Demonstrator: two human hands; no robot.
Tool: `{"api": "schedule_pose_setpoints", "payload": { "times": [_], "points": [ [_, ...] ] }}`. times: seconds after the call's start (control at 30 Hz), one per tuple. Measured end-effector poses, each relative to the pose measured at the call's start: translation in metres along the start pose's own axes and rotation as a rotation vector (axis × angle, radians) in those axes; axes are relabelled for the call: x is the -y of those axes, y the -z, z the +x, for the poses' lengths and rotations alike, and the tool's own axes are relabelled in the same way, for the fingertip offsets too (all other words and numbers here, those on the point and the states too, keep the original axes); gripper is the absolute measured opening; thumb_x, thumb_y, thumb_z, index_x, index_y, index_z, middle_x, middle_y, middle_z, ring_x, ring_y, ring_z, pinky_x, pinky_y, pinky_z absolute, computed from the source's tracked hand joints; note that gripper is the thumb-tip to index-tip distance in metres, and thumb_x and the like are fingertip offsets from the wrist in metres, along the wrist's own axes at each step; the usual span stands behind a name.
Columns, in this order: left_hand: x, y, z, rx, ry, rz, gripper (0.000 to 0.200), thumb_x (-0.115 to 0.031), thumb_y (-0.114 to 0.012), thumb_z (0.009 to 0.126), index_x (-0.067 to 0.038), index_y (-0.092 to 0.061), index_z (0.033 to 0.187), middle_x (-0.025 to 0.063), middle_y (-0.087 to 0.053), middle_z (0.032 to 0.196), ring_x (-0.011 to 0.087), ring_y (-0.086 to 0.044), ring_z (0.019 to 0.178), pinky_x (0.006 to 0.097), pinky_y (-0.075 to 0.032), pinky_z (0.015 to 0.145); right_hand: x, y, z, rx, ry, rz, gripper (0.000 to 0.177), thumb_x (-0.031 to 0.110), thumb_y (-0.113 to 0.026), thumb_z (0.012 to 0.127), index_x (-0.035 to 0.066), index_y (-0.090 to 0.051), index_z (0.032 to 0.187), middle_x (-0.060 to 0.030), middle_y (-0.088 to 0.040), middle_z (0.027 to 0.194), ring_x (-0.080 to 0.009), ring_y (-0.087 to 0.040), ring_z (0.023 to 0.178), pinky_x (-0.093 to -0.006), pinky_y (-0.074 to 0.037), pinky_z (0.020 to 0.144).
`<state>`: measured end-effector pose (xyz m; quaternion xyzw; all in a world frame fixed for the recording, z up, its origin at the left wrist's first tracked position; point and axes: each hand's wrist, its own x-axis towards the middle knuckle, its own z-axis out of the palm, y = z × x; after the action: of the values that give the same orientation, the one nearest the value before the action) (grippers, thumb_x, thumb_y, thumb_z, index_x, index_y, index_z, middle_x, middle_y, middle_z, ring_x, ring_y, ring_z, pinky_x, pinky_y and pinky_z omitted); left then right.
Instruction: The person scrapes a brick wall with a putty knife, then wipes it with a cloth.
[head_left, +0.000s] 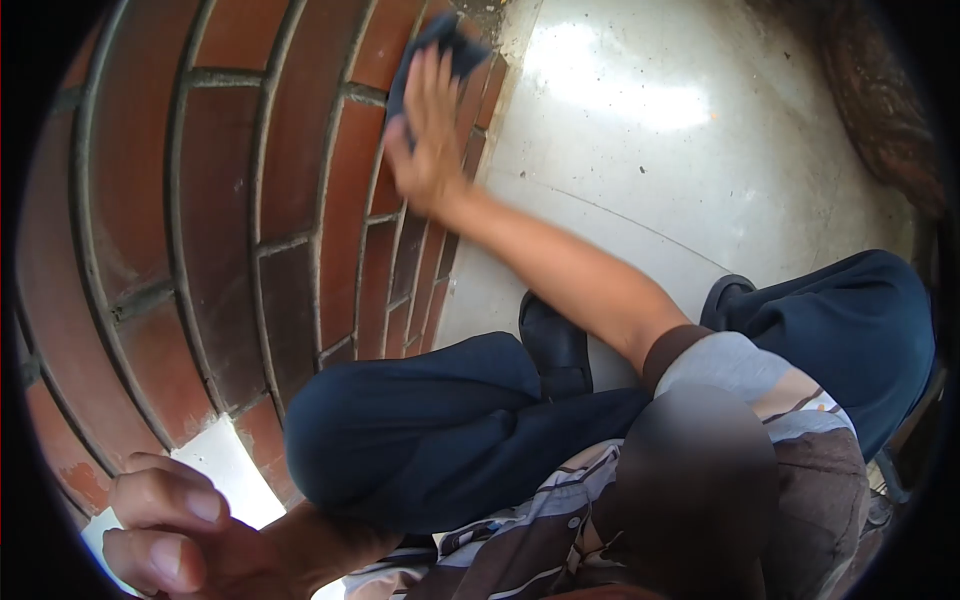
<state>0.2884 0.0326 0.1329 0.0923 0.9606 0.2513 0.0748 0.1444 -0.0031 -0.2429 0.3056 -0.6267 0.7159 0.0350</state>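
My right hand reaches far forward and presses a dark blue-grey cloth against the brick wall. Its fingers lie extended over the cloth, with the thumb apart on the left. Slight motion blur softens the hand and cloth. At the lower left, my left hand hovers near the wall, close to my knee. Its fingers are loosely bent and a little apart, and nothing shows between them.
Glazed red-brown bricks with recessed grey joints fill the left side. A pale, speckled floor meets the wall's base. My dark-trousered knees and black shoe are below. A dark brown carved-looking object stands at the upper right.
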Motion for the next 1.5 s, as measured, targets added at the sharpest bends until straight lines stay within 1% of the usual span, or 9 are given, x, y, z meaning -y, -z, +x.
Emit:
{"api": "schedule_pose_setpoints", "payload": {
  "times": [0.17, 0.3, 0.5, 0.63, 0.87, 1.03, 1.17, 1.37, 1.5],
  "points": [
    [-0.011, -0.001, 0.035, -0.007, 0.064, -0.018, 0.105, 0.019, -0.056, 0.075, -0.008, 0.003, 0.157, 0.0180, -0.048, 0.136, 0.0350, -0.059, 0.108, 0.0335, -0.053, 0.079, 0.036, -0.021, -0.191, 0.488, 0.314, -0.028, 0.075, 0.050, -0.055, 0.088, -0.003, -0.039, 0.140, -0.0364, -0.036, 0.143, -0.0579, -0.032, 0.134, -0.0722, -0.018, 0.109],
    [-0.017, 0.012, 0.039, 0.107, 0.122, -0.133, 0.100, 0.020, -0.058, 0.075, -0.007, -0.006, 0.156, 0.0186, -0.048, 0.136, 0.0353, -0.061, 0.104, 0.0345, -0.053, 0.079, 0.010, -0.012, -0.142, 0.664, 0.257, -0.093, 0.079, 0.050, -0.057, 0.086, -0.001, -0.036, 0.143, -0.0346, -0.037, 0.141, -0.0583, -0.032, 0.133, -0.0745, -0.015, 0.108],
    [-0.016, -0.027, -0.010, -0.385, 0.041, -0.131, 0.062, -0.010, -0.053, 0.093, -0.004, -0.029, 0.150, 0.0172, -0.059, 0.117, 0.0334, -0.064, 0.087, 0.0360, -0.051, 0.066, -0.011, -0.003, 0.031, -0.046, -0.120, 0.000, 0.075, 0.036, -0.046, 0.098, -0.001, -0.013, 0.154, -0.0256, -0.011, 0.161, -0.0517, -0.008, 0.146, -0.0634, -0.008, 0.116],
    [-0.019, -0.038, -0.001, -0.627, -0.040, -0.195, 0.050, -0.016, -0.047, 0.098, -0.004, -0.036, 0.145, 0.0161, -0.061, 0.108, 0.0331, -0.064, 0.077, 0.0390, -0.050, 0.063, 0.045, -0.014, -0.021, 0.052, 0.256, -0.010, 0.080, 0.031, -0.060, 0.087, 0.003, -0.024, 0.152, -0.0269, -0.018, 0.158, -0.0611, -0.012, 0.141, -0.0767, -0.014, 0.106],
    [-0.012, -0.023, -0.002, -0.613, -0.035, -0.293, 0.030, -0.014, -0.050, 0.097, -0.003, -0.045, 0.124, 0.0137, -0.058, 0.106, 0.0342, -0.061, 0.078, 0.0449, -0.047, 0.072, 0.045, -0.022, -0.123, 0.622, 0.739, 0.249, 0.060, 0.045, -0.059, 0.080, 0.026, -0.054, 0.137, 0.0033, -0.048, 0.147, -0.0233, -0.039, 0.140, -0.0555, -0.030, 0.117],
    [-0.035, -0.063, -0.008, -1.147, 0.168, -0.057, 0.021, -0.018, -0.052, 0.100, -0.012, -0.049, 0.079, -0.0012, -0.046, 0.072, 0.0079, -0.038, 0.062, 0.0287, -0.032, 0.071, 0.010, -0.003, 0.037, 0.014, 0.300, -0.094, 0.078, 0.034, -0.059, 0.085, 0.003, -0.029, 0.151, -0.0286, -0.026, 0.155, -0.0513, -0.021, 0.143, -0.0638, -0.016, 0.114],
    [-0.042, -0.062, 0.003, -1.158, 0.144, -0.057, 0.028, -0.017, -0.053, 0.098, -0.010, -0.042, 0.073, -0.0016, -0.050, 0.074, 0.0082, -0.045, 0.063, 0.0287, -0.033, 0.073, 0.023, -0.002, 0.063, -0.054, 0.171, -0.071, 0.077, 0.029, -0.054, 0.092, -0.002, -0.019, 0.153, -0.0293, -0.016, 0.158, -0.0565, -0.008, 0.144, -0.0714, -0.009, 0.111],
    [-0.029, 0.017, 0.010, -0.167, 0.090, -0.381, 0.031, -0.014, -0.049, 0.095, -0.001, -0.048, 0.123, 0.0153, -0.063, 0.107, 0.0400, -0.067, 0.079, 0.0475, -0.050, 0.071, 0.073, -0.035, -0.086, 0.363, 0.805, 0.037, 0.060, 0.038, -0.058, 0.082, 0.025, -0.052, 0.140, -0.0010, -0.041, 0.154, -0.0338, -0.037, 0.141, -0.0688, -0.019, 0.113],
    [-0.041, -0.048, -0.008, -0.884, 0.082, -0.182, 0.016, -0.015, -0.054, 0.095, -0.007, -0.043, 0.087, 0.0047, -0.054, 0.077, 0.0208, -0.054, 0.064, 0.0357, -0.041, 0.069, 0.060, -0.012, -0.012, 0.458, 0.806, -0.062, 0.064, 0.043, -0.059, 0.082, 0.026, -0.049, 0.143, -0.0011, -0.040, 0.155, -0.0308, -0.034, 0.143, -0.0642, -0.022, 0.113]
  ]
}}
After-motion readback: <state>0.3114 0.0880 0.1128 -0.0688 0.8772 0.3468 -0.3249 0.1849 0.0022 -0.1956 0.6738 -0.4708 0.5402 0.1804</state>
